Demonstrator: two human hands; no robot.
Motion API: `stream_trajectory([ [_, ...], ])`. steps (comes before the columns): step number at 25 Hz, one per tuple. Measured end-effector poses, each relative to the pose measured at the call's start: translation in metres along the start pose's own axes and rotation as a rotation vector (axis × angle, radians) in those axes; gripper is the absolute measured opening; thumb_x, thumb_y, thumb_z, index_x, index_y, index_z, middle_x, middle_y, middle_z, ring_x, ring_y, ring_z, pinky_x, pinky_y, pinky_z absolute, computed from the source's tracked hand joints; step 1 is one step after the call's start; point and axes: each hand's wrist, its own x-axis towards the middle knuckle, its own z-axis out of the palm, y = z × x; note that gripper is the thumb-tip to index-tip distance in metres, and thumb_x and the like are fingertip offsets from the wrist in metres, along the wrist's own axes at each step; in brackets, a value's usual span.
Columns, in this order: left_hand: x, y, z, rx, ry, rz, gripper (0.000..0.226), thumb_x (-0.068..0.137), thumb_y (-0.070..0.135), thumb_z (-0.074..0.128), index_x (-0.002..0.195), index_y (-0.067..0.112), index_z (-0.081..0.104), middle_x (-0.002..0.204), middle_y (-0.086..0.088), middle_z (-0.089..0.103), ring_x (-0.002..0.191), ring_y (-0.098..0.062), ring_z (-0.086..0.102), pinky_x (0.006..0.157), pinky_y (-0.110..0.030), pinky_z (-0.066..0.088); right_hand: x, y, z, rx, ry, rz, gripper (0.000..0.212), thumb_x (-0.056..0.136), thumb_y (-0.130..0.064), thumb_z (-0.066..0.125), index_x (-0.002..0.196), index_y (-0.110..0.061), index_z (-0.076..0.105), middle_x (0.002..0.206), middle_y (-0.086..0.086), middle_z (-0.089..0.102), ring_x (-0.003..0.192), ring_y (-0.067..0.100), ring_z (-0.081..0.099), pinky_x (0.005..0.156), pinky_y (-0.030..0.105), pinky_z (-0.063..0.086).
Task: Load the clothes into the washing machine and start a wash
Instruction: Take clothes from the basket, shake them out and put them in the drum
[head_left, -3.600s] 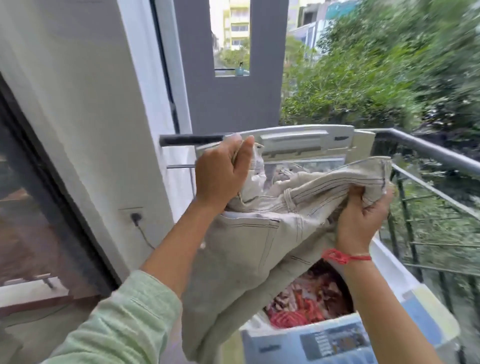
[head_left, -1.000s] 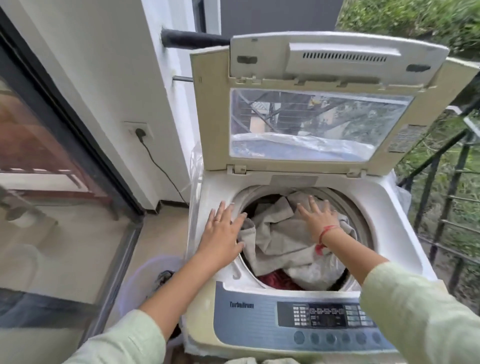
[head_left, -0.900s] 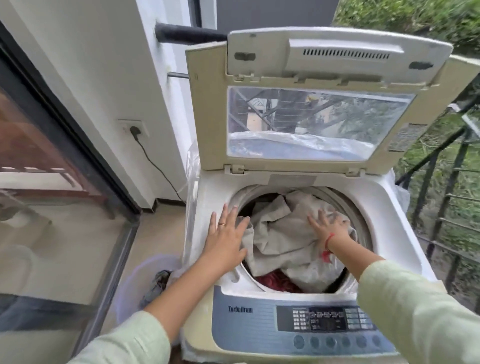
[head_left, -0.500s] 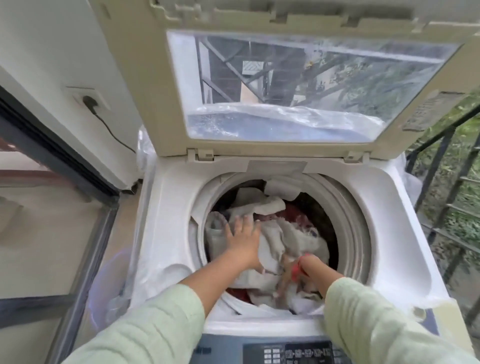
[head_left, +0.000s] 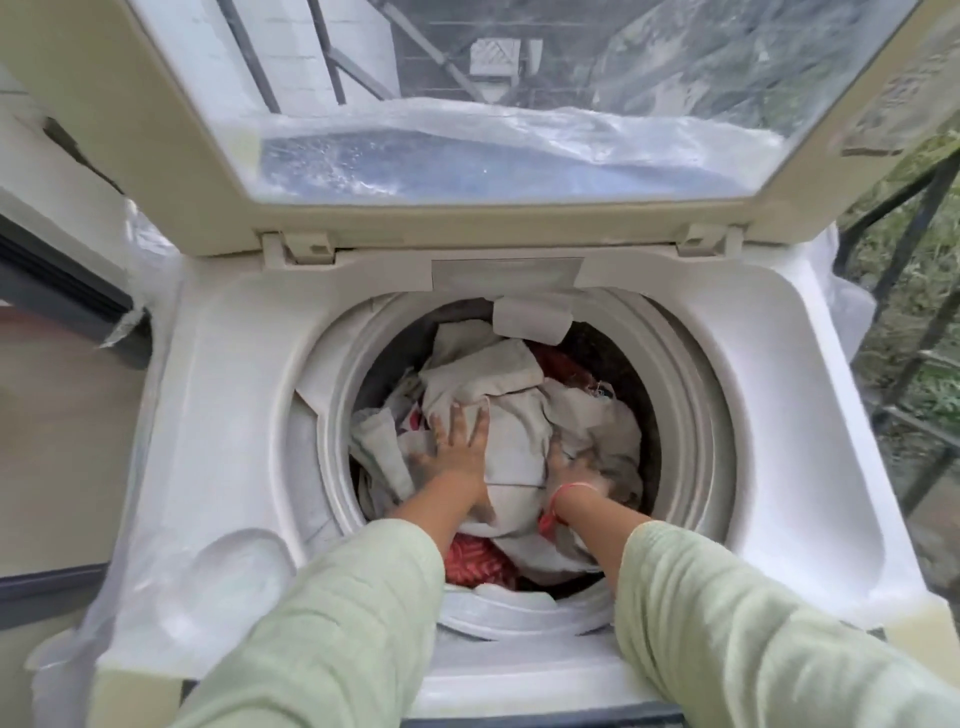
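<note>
Clothes (head_left: 511, 415) lie heaped inside the drum (head_left: 693, 426) of the washer (head_left: 234, 415), mostly beige cloth, with a red piece (head_left: 472, 564) showing at the near edge. Nearest you, your two pale green sleeves (head_left: 332, 623) reach in over the front rim. Your left hand (head_left: 460, 452) lies flat on the beige pile, its grip spread, fingers straight and pressing the cloth. Your right hand (head_left: 569, 465), with a red band (head_left: 566, 489) at the wrist, is just beside it on the same pile. It is blurred and partly sunk in the folds, so you cannot tell whether its grip is spread or pinching cloth. Beyond the drum the lid (head_left: 182, 156) stands raised, with a clear window (head_left: 493, 104) in it. A dark railing (head_left: 917, 228) shows at far right.
</note>
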Motion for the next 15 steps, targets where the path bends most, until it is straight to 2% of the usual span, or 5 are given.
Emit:
stream_trajectory([
  [2,-0.016,-0.005,-0.009,0.003,-0.078,0.035,0.141,0.061,0.046,0.083,0.139,0.032,-0.033,0.151,-0.006,-0.034,0.141,-0.04,-0.018,0.107,-0.068,0.016,-0.014,0.004,-0.02,-0.111,0.022,-0.004,0.082,0.091,-0.042,0.052,0.15,-0.023,-0.001,0.153,0.016,0.023,0.137,0.038,0.028,0.11,0.057,0.024],
  [4,-0.042,-0.011,-0.025,0.084,-0.124,0.09,0.122,0.068,0.047,0.078,0.148,0.027,-0.013,0.157,-0.01,-0.011,0.143,-0.039,0.003,0.109,-0.062,0.02,-0.042,0.002,-0.045,-0.293,0.154,-0.053,0.064,0.088,-0.032,0.057,0.145,-0.021,0.029,0.136,0.007,0.05,0.131,0.035,0.039,0.107,0.068,0.014],
  [7,-0.106,-0.027,-0.056,0.175,-0.012,0.162,0.08,0.078,0.051,0.065,0.142,0.02,0.029,0.149,-0.011,0.031,0.139,-0.034,0.021,0.11,-0.063,0.014,-0.107,-0.004,-0.075,-0.279,0.453,-0.243,0.057,0.083,-0.034,0.061,0.135,-0.023,0.038,0.123,0.003,0.058,0.123,0.032,0.047,0.105,0.072,0.008],
  [12,-0.247,-0.108,-0.074,0.009,0.649,0.218,0.07,0.091,0.034,0.05,0.148,0.034,0.011,0.159,0.001,-0.003,0.144,-0.025,-0.017,0.107,-0.061,-0.014,-0.237,-0.02,-0.05,-0.096,0.787,-0.451,0.094,0.079,-0.055,0.061,0.15,-0.03,0.004,0.151,0.001,0.032,0.14,0.027,0.03,0.107,0.067,0.009],
  [15,-0.305,-0.19,-0.041,-0.207,0.842,0.18,0.067,0.089,0.048,0.05,0.146,0.04,0.015,0.158,0.005,0.0,0.144,-0.02,-0.02,0.108,-0.051,-0.017,-0.295,-0.066,-0.02,0.058,0.908,-0.633,0.092,0.075,-0.052,0.066,0.149,-0.027,0.019,0.146,0.001,0.042,0.135,0.028,0.039,0.108,0.064,0.021],
])
